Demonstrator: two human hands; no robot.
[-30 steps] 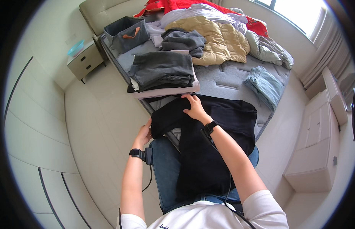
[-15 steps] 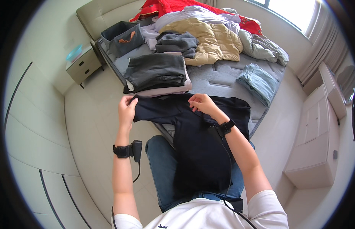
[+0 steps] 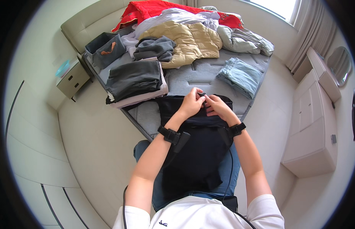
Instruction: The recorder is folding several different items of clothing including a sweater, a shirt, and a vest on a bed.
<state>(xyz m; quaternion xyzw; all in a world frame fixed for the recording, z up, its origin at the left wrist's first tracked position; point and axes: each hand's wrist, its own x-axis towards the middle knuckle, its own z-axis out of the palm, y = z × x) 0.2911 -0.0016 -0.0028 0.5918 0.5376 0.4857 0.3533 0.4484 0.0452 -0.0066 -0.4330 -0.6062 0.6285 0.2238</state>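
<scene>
A black long-sleeved top (image 3: 192,152) drapes from the near edge of the mattress over my lap, one sleeve folded across its upper part. My left hand (image 3: 192,104) pinches the end of that sleeve above the middle of the top. Right beside it, my right hand (image 3: 220,107) has its fingers bent around the same bit of black cloth, the fingertips of both hands almost touching. Part of the sleeve is hidden behind my fingers. Each wrist wears a black strap, with a small device showing on the left one.
On the grey mattress (image 3: 185,82) lie a stack of folded dark clothes (image 3: 133,80), folded light-blue jeans (image 3: 240,77), a crumpled grey garment (image 3: 154,49), a tan puffer jacket (image 3: 185,42) and a grey fabric bin (image 3: 105,51). A nightstand (image 3: 73,83) stands at left.
My left hand has carried the sleeve end from the left across to the middle, folding the sleeve over. My right hand now meets it there. The view has shifted slightly.
</scene>
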